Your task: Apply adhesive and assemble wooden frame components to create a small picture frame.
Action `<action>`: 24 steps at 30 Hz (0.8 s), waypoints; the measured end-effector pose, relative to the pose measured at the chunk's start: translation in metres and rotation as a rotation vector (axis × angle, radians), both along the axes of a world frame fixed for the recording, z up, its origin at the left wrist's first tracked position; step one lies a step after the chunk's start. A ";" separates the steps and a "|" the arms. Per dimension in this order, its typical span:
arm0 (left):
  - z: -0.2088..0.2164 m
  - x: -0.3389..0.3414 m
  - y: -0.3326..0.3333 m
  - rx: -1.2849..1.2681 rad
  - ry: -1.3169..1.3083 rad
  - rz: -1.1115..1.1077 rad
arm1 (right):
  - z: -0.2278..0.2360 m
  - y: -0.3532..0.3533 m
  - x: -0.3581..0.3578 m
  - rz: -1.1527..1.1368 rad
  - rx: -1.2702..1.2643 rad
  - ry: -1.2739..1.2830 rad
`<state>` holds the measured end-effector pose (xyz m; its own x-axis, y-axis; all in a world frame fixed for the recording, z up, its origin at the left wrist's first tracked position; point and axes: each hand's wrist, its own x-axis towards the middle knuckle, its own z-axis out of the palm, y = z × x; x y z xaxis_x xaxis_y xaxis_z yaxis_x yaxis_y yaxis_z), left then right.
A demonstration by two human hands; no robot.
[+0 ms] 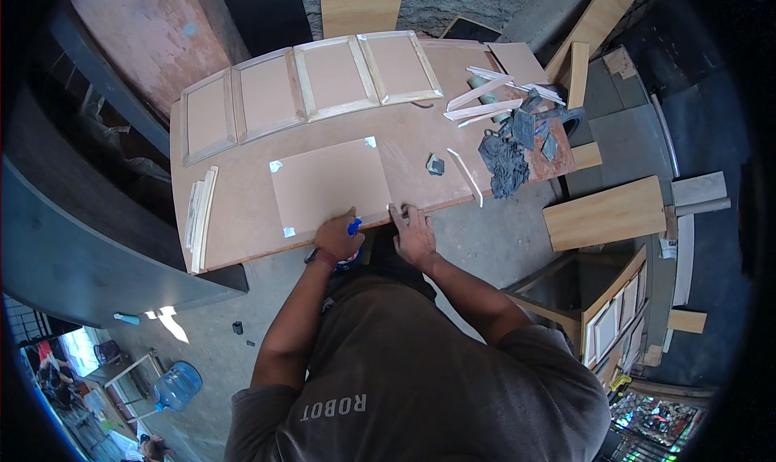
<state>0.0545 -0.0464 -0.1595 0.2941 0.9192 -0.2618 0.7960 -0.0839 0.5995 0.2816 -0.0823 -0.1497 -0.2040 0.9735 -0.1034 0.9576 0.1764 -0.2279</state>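
Observation:
A flat brown rectangular panel (pixel 330 179) lies near the front edge of the workbench (pixel 242 227). Small whitish patches show on its two far corners and its near left corner. My left hand (pixel 334 237), at the panel's near edge, is closed round a blue object (pixel 354 226); most of it is hidden by the hand, and its kind cannot be told. My right hand (pixel 415 236) rests at the panel's near right corner, fingers apart and fingertips down on the corner. It grips nothing that I can see.
Several framed panels (pixel 267 94) line the bench's far side. Wood strips (pixel 202 219) lie at its left end. Right of the panel are a small dark block (pixel 436 164), a thin strip (pixel 466 177) and a dark crumpled cloth (pixel 503 164). A wooden board (pixel 605 211) is beyond the right end.

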 end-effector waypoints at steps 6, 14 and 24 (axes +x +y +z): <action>-0.006 -0.002 -0.001 0.035 -0.013 -0.011 | -0.002 0.004 -0.003 0.071 0.025 0.008; -0.011 -0.004 -0.003 0.089 -0.042 0.012 | -0.003 0.007 -0.003 0.065 0.030 -0.018; -0.005 -0.003 -0.001 0.039 -0.039 0.002 | -0.007 0.015 -0.001 0.052 0.042 -0.056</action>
<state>0.0511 -0.0477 -0.1645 0.3018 0.9289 -0.2147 0.7725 -0.1062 0.6261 0.2803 -0.0677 -0.1563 -0.2490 0.9656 -0.0753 0.9580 0.2341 -0.1658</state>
